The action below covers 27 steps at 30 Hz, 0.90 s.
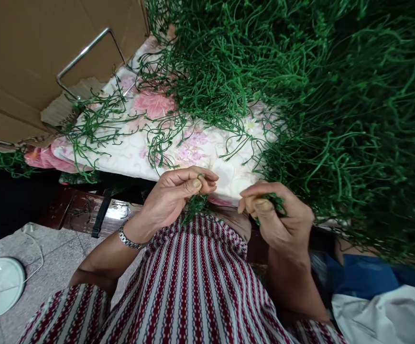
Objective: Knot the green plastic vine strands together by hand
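Thumb and fingers of my left hand (pixel 173 193) pinch a thin green strand, with a small green cluster (pixel 196 206) hanging just below. A short gap away on the right, my right hand (pixel 282 215) is curled round a small bunch of green strands (pixel 275 201), its thumb pressed to the fingers. Both hands are over my lap at the near edge of a floral cloth (pixel 214 143). Loose green strands (pixel 160 143) lie scattered on the cloth. Beyond and to the right rises a large heap of similar green strands (pixel 257 62).
A cardboard box (pixel 24 57) stands at the upper left beside a bent metal bar (pixel 85 50). On the tiled floor at lower left is a round white object (pixel 1 286) with a cord. Blue cloth (pixel 365 277) and white cloth (pixel 387 315) lie at lower right.
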Each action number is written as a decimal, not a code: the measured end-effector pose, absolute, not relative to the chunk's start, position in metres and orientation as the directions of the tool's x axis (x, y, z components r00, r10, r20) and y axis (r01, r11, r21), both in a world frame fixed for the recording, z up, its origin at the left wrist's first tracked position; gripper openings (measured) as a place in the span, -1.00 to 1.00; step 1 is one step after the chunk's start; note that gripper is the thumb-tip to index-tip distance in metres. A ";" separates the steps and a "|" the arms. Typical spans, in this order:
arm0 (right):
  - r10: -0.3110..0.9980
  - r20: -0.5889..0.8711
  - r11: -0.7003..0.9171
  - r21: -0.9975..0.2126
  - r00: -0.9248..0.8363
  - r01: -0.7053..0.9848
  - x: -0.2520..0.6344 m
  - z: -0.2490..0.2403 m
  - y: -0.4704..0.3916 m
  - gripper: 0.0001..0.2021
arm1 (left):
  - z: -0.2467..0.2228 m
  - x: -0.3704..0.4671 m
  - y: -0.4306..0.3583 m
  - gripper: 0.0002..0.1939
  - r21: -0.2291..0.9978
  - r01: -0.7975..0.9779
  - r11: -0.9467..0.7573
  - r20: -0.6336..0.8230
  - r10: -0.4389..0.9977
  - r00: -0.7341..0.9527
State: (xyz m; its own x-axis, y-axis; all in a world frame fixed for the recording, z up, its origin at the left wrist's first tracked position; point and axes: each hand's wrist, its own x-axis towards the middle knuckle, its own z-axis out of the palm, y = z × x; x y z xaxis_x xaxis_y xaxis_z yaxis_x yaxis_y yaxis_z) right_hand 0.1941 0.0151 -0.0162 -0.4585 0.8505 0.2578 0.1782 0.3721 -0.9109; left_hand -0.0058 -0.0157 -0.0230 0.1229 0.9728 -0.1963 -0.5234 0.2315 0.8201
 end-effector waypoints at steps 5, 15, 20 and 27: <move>0.709 0.204 0.486 -0.835 -0.675 0.259 0.171 -0.025 0.014 -0.82 | -0.023 -0.001 -0.012 -0.86 0.869 -0.466 0.167 -0.135 0.986 0.101; 0.724 0.296 0.536 -0.810 -0.623 0.239 0.166 -0.043 0.011 -0.95 | -0.026 -0.001 -0.026 -0.80 0.969 0.113 -0.220 0.240 0.945 -0.220; 0.720 0.371 0.580 -0.786 -0.586 0.216 0.168 -0.041 0.012 -0.94 | -0.039 0.001 -0.042 -0.87 0.881 0.339 -0.331 0.353 0.936 -0.003; 0.728 0.394 0.599 -0.764 -0.561 0.239 0.164 -0.043 0.009 -0.91 | -0.047 0.008 -0.042 -0.95 0.910 0.315 -0.268 0.280 0.960 0.006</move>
State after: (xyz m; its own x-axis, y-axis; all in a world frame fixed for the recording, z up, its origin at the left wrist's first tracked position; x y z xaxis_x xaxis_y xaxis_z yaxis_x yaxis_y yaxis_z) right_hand 0.1640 0.0091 -0.0430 -0.5614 0.7276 0.3943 0.2394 0.5989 -0.7642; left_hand 0.0081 -0.0419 -0.0471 0.0059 0.9599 0.2804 0.3151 -0.2679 0.9105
